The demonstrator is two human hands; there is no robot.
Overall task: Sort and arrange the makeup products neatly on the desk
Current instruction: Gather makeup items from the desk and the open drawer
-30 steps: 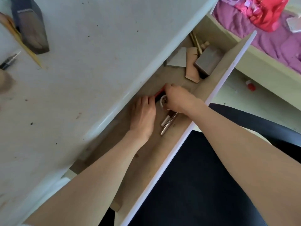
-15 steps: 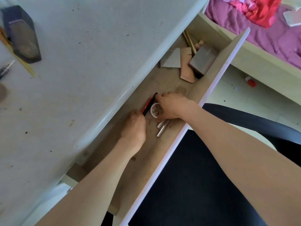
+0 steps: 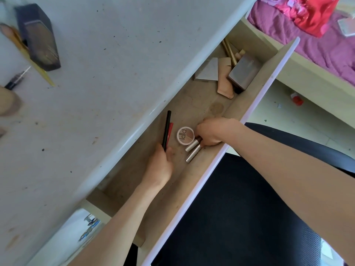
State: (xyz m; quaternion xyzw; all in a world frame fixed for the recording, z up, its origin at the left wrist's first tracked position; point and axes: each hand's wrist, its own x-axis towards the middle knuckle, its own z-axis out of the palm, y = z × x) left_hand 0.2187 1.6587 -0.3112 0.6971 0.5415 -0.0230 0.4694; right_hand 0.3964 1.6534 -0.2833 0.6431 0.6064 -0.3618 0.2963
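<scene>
Since a moment ago the left hand [image 3: 160, 166] has drawn back along the drawer [image 3: 194, 108] with a black pencil [image 3: 166, 130] and a red one [image 3: 169, 132] gripped in its curled fingers, and the right hand [image 3: 211, 134] has slid off the round compact [image 3: 185, 135], which now lies uncovered on the drawer floor. That right hand's fingers are curled round the near ends of two silver tubes [image 3: 193, 150] just beside the compact, towards the drawer's front edge, while a silver box [image 3: 244, 73] and a beige card [image 3: 224, 79] sit at the drawer's far end
</scene>
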